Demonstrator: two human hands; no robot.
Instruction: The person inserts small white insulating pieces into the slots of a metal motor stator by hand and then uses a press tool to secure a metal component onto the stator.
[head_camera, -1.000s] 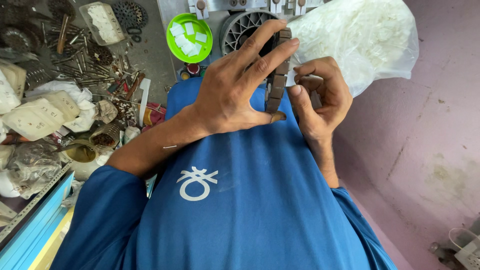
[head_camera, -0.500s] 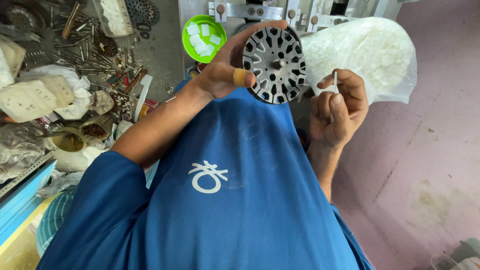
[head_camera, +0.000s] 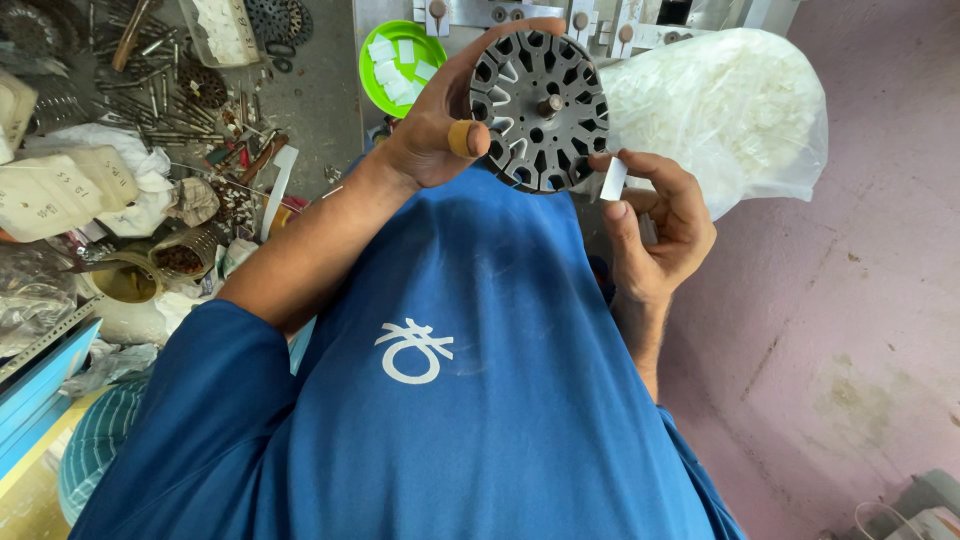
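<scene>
Since the earlier frame, right hand (head_camera: 655, 235) has closed in: its small white paper strip (head_camera: 613, 179) now touches the rim of the round dark slotted metal stator disc (head_camera: 540, 97), so insertion looks imminent. Left hand (head_camera: 440, 130) is clamped on the disc. One disc, one strip held; one green bowl (head_camera: 375, 50) of several spare strips.
</scene>
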